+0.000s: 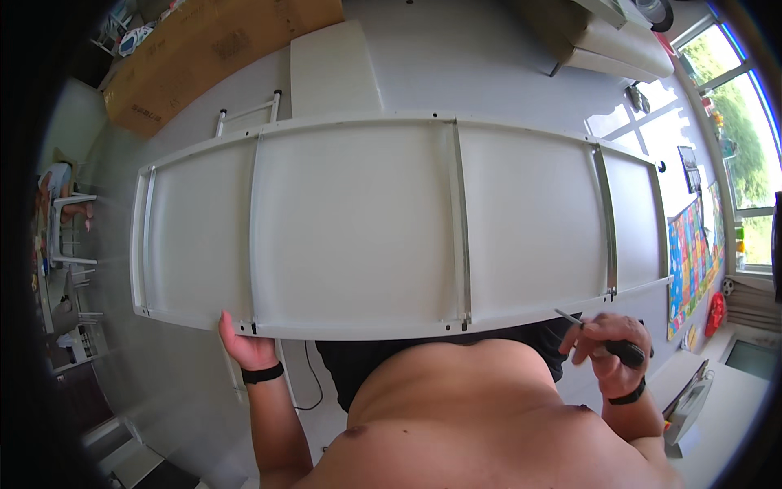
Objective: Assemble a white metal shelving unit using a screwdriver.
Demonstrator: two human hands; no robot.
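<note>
A long white panel (350, 228) with a raised rim and metal crossbars lies across the view in front of me. At its near left edge, my left hand (248, 346) holds the rim. Its thumb points up beside the edge, and the other fingers are partly hidden under the panel. My right hand (609, 346), near the right part of the close edge, is closed round a screwdriver (626, 353). The tool has a dark handle, and its thin metal shaft points up and left toward the rim. Small dark slots and holes show along the rim near the crossbar ends.
Beyond the panel lie a large cardboard box (220, 57), a white board (334, 69) and a white tubular frame (248, 116). A beige sofa (607, 45) stands far right. A colourful mat (692, 253) hangs at right. A dark cable (314, 379) lies below my left side.
</note>
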